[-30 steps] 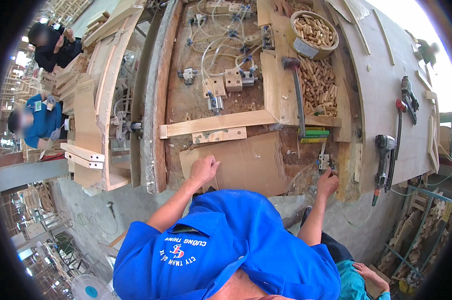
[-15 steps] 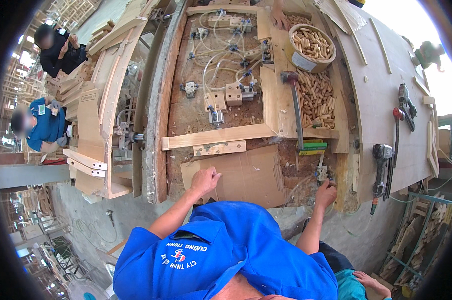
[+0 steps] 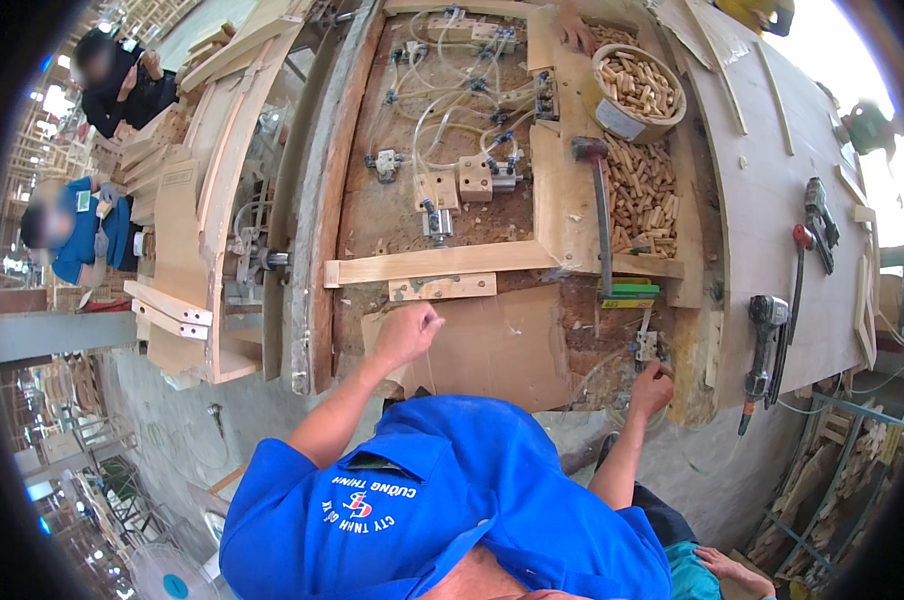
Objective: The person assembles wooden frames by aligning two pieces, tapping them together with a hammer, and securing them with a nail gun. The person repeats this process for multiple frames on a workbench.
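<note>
As we look down on the bench (image 3: 694,375), we find a small metal valve (image 3: 647,346) near its front right corner, just beyond our right hand (image 3: 652,388). It appears blocky and silvery. Our right fingers bend toward it, whether pinching we cannot tell; our left hand (image 3: 409,333), loosely fisted, is over the cardboard (image 3: 502,350).

Left hand (image 3: 408,333): advanced over the cardboard (image 3: 502,345) from farther back to just short of the near edge of the short wooden strip (image 3: 443,287). Person in yellow (image 3: 747,12): newly in view, far beyond that strip and to its right.
</note>
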Demonstrator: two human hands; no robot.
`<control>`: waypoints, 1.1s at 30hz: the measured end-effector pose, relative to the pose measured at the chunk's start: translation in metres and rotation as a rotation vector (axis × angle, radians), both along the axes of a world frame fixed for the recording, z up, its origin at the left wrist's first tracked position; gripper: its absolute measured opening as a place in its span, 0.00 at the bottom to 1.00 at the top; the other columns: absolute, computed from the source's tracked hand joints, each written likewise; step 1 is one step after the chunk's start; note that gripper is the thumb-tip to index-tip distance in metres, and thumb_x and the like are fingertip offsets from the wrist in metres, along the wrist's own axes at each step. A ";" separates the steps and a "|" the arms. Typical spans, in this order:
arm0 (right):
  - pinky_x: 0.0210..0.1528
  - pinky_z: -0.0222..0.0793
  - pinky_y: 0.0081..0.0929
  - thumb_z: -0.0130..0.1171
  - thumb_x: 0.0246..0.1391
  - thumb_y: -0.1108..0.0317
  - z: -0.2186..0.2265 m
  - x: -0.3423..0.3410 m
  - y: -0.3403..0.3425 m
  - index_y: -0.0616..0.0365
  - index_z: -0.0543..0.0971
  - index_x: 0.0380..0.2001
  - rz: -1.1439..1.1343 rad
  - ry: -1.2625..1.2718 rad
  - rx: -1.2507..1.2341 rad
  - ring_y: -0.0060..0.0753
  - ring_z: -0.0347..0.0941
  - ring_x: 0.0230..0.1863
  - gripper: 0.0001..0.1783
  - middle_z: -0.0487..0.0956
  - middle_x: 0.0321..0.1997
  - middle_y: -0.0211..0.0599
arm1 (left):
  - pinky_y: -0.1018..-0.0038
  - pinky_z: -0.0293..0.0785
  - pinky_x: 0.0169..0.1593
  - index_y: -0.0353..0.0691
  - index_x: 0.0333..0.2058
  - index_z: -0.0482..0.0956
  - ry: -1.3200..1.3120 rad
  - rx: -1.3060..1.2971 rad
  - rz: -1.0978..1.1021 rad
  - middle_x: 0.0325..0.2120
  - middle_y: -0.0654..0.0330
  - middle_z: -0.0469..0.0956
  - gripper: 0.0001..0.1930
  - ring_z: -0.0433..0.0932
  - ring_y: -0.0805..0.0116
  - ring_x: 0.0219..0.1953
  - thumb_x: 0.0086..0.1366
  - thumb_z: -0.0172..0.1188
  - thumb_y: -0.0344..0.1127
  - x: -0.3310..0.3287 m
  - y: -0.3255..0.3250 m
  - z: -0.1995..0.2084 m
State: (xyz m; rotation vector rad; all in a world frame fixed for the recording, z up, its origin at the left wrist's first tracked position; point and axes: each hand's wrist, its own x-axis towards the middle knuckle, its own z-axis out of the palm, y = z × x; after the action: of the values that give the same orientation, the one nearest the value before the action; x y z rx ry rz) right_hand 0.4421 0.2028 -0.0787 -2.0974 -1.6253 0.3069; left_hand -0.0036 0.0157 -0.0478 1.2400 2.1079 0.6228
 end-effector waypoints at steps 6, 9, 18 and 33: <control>0.41 0.77 0.46 0.61 0.70 0.60 -0.016 0.008 -0.006 0.68 0.86 0.36 -0.008 0.019 0.087 0.53 0.84 0.35 0.18 0.87 0.33 0.51 | 0.60 0.77 0.34 0.35 0.35 0.83 0.054 0.215 0.220 0.25 0.50 0.83 0.15 0.83 0.57 0.26 0.71 0.67 0.43 -0.067 0.054 0.020; 0.35 0.76 0.42 0.62 0.70 0.60 -0.018 0.011 -0.006 0.67 0.84 0.34 -0.116 0.298 -0.006 0.41 0.81 0.30 0.18 0.85 0.29 0.43 | 0.56 0.80 0.40 0.37 0.38 0.85 0.129 0.244 0.372 0.31 0.46 0.87 0.15 0.87 0.48 0.35 0.71 0.66 0.46 -0.112 0.086 0.015; 0.25 0.73 0.27 0.60 0.72 0.58 -0.018 0.001 -0.008 0.60 0.81 0.43 -0.456 0.750 -0.082 0.27 0.80 0.29 0.15 0.84 0.34 0.34 | 0.52 0.81 0.50 0.36 0.54 0.82 0.369 0.148 0.456 0.38 0.47 0.89 0.24 0.88 0.45 0.43 0.70 0.65 0.49 -0.191 0.154 -0.015; 0.27 0.75 0.26 0.59 0.72 0.60 -0.020 -0.001 -0.010 0.58 0.76 0.43 -0.485 0.786 -0.047 0.26 0.78 0.30 0.12 0.82 0.33 0.34 | 0.47 0.80 0.45 0.37 0.39 0.86 0.502 0.207 0.324 0.35 0.40 0.86 0.15 0.85 0.35 0.41 0.75 0.59 0.43 -0.212 0.168 -0.048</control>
State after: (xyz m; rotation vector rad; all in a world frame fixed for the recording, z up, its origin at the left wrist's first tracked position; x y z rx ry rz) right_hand 0.4411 0.1923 -0.0986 -1.9469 -0.6456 0.8646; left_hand -0.2160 0.1838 -0.0959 1.2723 2.7579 0.7420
